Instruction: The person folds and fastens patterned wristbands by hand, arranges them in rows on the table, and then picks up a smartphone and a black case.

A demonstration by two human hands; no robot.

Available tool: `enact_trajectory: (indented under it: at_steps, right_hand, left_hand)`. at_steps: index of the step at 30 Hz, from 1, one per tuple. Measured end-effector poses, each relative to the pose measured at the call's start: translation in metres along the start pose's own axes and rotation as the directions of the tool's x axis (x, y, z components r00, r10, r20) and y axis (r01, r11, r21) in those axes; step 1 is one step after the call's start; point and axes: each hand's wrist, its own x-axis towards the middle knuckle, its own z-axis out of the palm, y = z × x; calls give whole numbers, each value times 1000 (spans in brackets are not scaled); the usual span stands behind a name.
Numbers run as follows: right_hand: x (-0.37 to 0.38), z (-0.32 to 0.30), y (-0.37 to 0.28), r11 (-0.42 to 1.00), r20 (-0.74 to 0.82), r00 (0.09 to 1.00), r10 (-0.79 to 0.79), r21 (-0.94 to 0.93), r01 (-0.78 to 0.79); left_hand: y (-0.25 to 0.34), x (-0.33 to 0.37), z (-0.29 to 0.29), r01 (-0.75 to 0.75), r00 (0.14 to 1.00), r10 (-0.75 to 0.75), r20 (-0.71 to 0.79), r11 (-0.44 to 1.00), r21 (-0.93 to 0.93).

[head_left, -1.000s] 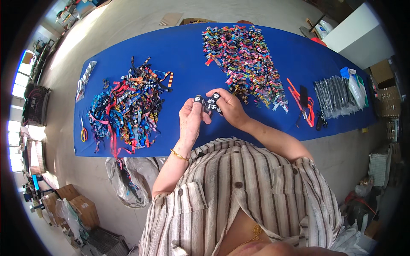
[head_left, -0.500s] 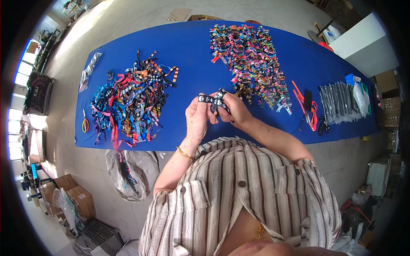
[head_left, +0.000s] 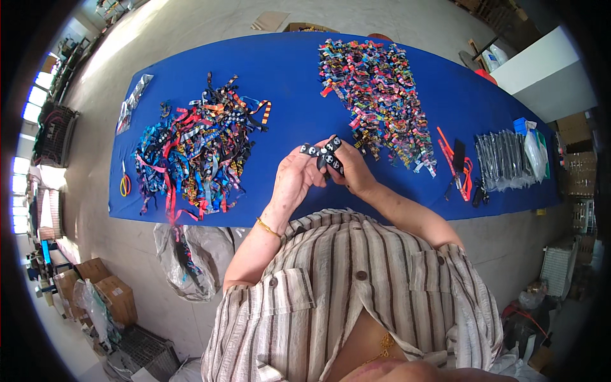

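Observation:
Between my two hands is a black ribbon (head_left: 330,156) printed with white round motifs, looped and crossed over itself. My left hand (head_left: 294,175) pinches its left end between thumb and fingers. On the other side my right hand (head_left: 355,169) grips the crossed part, the thumb lying along it; some of the fingertips are hidden behind the ribbon. Both hands are held above the near edge of the blue table. A tangled heap of colourful loose ribbons (head_left: 197,149) lies to the left. Beyond my right hand, small knotted ribbon pieces (head_left: 375,95) are spread in dense rows.
Scissors with orange-yellow handles (head_left: 125,184) lie at the table's left edge, below a clear plastic packet (head_left: 135,102). Orange-red straps (head_left: 459,165) and bagged black items (head_left: 504,159) lie at the right. A pale plastic sack (head_left: 194,261) hangs below the front edge.
The ribbon's left part has gone from a straight stretch to a shorter, bent one as my left hand turned. The crossing is drawn closer together, and my view has shifted slightly.

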Motion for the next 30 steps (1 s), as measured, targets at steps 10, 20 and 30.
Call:
enact_trajectory:
  at_steps: [10, 20, 30]
  right_hand:
    - [18, 9, 17, 989, 30, 998, -59, -133, 63]
    - [28, 22, 24, 971, 1, 1000, -24, -240, 24]
    - [28, 25, 22, 946, -94, 992, -88, -320, 54]
  left_hand:
    - [15, 0, -29, 4, 999, -14, 51, 983, 181]
    - [30, 9, -57, 1, 999, 16, -50, 942, 335]
    - [38, 13, -63, 12, 999, 10, -34, 813, 582]
